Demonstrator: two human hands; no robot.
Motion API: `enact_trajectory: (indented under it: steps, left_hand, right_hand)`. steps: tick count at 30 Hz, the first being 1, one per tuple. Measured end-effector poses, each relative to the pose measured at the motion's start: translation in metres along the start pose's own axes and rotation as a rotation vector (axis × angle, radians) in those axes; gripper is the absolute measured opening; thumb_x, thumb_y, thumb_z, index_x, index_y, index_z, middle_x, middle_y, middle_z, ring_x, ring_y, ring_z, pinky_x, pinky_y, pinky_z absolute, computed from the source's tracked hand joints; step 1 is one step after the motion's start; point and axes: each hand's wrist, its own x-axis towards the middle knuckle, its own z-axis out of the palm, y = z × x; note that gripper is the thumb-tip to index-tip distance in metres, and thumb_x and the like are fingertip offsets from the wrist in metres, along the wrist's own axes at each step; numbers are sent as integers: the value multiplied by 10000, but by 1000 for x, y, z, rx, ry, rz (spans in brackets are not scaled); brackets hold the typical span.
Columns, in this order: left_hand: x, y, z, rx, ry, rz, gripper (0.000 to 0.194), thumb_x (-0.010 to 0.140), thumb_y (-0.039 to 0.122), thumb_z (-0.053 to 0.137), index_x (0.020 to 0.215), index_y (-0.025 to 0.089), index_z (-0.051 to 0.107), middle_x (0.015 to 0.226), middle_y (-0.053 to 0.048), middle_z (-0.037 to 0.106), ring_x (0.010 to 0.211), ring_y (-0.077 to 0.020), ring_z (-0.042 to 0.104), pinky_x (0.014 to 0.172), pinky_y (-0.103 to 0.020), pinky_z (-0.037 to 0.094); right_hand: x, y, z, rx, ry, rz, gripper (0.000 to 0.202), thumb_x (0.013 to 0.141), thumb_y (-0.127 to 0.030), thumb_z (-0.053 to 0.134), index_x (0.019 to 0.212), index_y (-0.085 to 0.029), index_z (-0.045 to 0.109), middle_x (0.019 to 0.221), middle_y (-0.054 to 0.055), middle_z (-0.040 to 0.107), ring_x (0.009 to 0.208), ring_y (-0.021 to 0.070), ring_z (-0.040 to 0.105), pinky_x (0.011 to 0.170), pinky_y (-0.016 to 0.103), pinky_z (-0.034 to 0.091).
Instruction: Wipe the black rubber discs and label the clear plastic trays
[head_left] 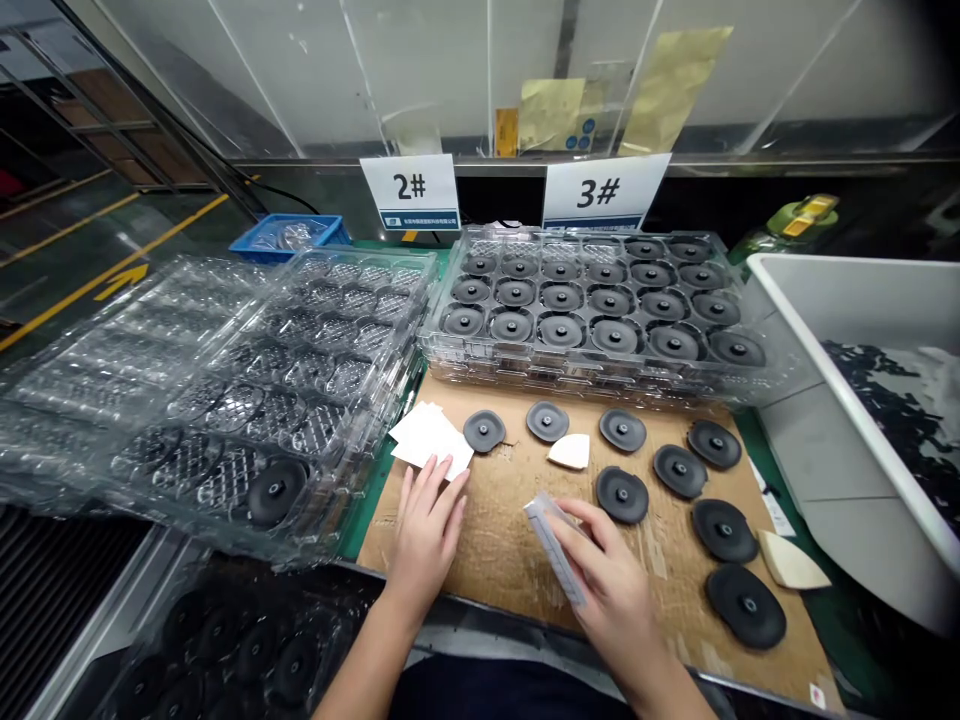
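My left hand [429,525] lies with its fingers spread, fingertips at the lower edge of a small pile of white paper sheets [431,438]. In my right hand [604,570] is a pale flat strip [553,548] with lines across it, pinched between thumb and fingers above the cardboard [495,540]. Several black round discs lie around the cardboard's back and right side, one [484,430] beside the papers and another [622,494] just beyond my right hand. A cream-coloured wedge [570,451] sits among them, and a second wedge [791,561] is at the right edge.
A stacked clear tray [562,365] filled with black discs stands at the back. Clear trays [300,340] cover the left, one disc in the near corner. A white bin [802,420] with small black pieces is on the right. A blue basket [330,232] sits back left.
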Motion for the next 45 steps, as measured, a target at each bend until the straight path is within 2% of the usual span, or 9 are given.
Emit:
enact_trajectory:
  steps: [7,18,26,29,32,35,38,41,45]
  left_hand:
    - [7,-12,12,104,-111,-44,413,873,264,384,1282,213,404,1360,-120,420,1287,-276,302,1025,-572,205]
    - [8,-5,2,-33,-57,-21,390,866,232,401,1254,230,438,1356,-87,430,1298,-249,288,1060,-523,174]
    - [2,37,-22,-504,57,-250,282,843,246,463,1103,248,573,1246,-58,531,1196,-228,431,1030,-388,299]
    - [2,57,-25,-901,-35,-460,304,818,366,500,1075,219,573,1143,-100,596,1075,-257,536,924,-398,406]
    - [-1,78,-21,-1355,-144,-620,558,742,495,558,1208,210,445,1206,-153,552,1029,-290,568,800,-385,479]
    - [-4,92,-16,-1553,-213,-696,652,716,453,616,1268,213,367,1287,-168,485,1076,-291,540,815,-359,470]
    - [-5,94,-13,-1626,-257,-762,658,736,300,640,1297,211,307,1275,-163,499,1103,-261,524,856,-333,446]
    - [-4,91,-15,-1634,-222,-789,702,726,226,656,1308,204,265,1182,-154,572,1061,-242,554,857,-327,445]
    - [-2,88,-20,-1552,-143,-839,583,724,226,654,1227,161,366,1022,-131,650,934,-220,615,748,-283,483]
  right_hand:
    - [-3,0,-5,24,45,7,320,831,-140,463,1095,-231,618,1078,105,572,940,205,591,738,287,527]
    - [-7,1,-1,21,-38,6,376,840,-83,415,1149,-234,567,1110,103,540,954,183,573,763,284,507]
    - [-1,-1,-1,-55,16,-25,387,833,-54,399,1131,-224,578,1105,104,542,946,176,566,769,289,494]
    - [7,-4,0,-185,77,-51,384,837,-66,405,1134,-231,585,1101,100,558,926,190,567,763,319,484]
    - [16,-11,2,-302,130,-121,333,848,-102,425,1101,-211,613,1080,118,583,833,205,575,695,354,477]
    - [21,-17,2,-279,125,-170,288,851,-134,448,1071,-183,628,1071,140,588,807,218,569,653,366,474]
    - [21,-20,-1,-61,128,-90,320,852,-106,425,1103,-194,602,1101,121,555,939,212,547,755,350,481]
    - [17,-18,-8,128,194,93,345,856,-98,403,1129,-221,574,1148,97,505,1047,191,508,848,317,460]
    - [7,-9,-15,202,168,290,285,856,-188,449,1094,-271,581,1156,64,501,1077,201,502,860,322,460]
